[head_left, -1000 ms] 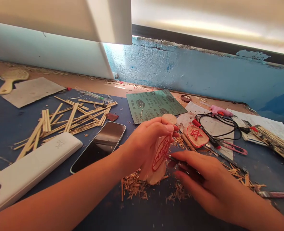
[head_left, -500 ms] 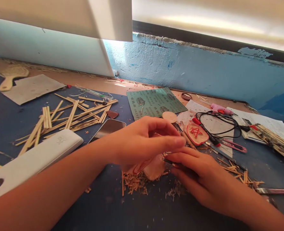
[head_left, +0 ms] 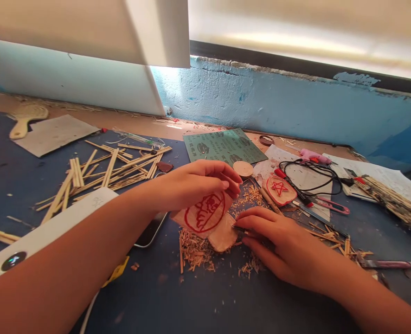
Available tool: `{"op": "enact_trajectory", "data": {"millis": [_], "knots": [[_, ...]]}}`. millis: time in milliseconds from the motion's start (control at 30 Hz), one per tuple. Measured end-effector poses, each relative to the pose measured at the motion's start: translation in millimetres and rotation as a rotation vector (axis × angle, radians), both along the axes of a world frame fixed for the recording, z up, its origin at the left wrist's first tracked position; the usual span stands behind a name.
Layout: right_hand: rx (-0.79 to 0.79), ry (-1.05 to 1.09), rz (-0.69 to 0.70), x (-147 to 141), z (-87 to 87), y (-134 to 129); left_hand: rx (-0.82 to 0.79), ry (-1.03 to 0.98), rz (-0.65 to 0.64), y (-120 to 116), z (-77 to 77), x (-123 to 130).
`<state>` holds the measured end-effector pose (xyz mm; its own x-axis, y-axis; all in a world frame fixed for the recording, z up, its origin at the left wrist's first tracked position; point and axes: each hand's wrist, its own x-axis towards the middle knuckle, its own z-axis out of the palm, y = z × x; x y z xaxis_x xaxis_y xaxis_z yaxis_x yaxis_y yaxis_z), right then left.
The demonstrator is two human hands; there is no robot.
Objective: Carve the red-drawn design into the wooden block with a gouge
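My left hand (head_left: 208, 181) hovers palm-down with loosely curved fingers and seems to hold nothing. Just beneath it is a thin piece of paper (head_left: 205, 214) with a red line drawing inside a red oval, its upper part hidden by the hand. A pale, rounded flat piece (head_left: 222, 235), perhaps wood, lies partly under that paper. My right hand (head_left: 273, 236) rests just to the right, fingers closed on a slim dark tool (head_left: 239, 228). The tool's tip points left at the pale piece; the rest is hidden. Shavings (head_left: 196, 253) surround these pieces.
Green sandpaper (head_left: 222, 144) and a round wooden disc (head_left: 243, 169) lie behind. To the right are a red-star piece (head_left: 279, 189), a coiled black cable (head_left: 310, 178) and a pink glue gun (head_left: 317, 157). Thin sticks (head_left: 104, 171) and a white power bank (head_left: 52, 232) are left.
My left hand has drawn left and slightly up, uncovering the red drawing and the pale piece. My right hand has shifted slightly left in view, still holding the dark tool.
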<state>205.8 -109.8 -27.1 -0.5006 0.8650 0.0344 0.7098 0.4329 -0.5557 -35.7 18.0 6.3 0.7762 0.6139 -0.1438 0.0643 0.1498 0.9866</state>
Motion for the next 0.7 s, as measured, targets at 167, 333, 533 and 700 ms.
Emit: {"op": "enact_trajectory", "data": {"millis": [167,333,533,700], "knots": [[-0.053,0.029,0.0,1,-0.1,1,-0.073,-0.076,0.038,-4,0.4,5],[-0.118,0.037,0.002,1,-0.9,1,0.094,0.047,0.055,-13,-2.9,10],[-0.155,0.017,0.023,1,1.0,0,0.256,0.273,0.06,-19,-2.1,13],[-0.205,0.063,0.029,3,1.6,4,0.042,0.363,0.011,-22,1.0,11]]}}
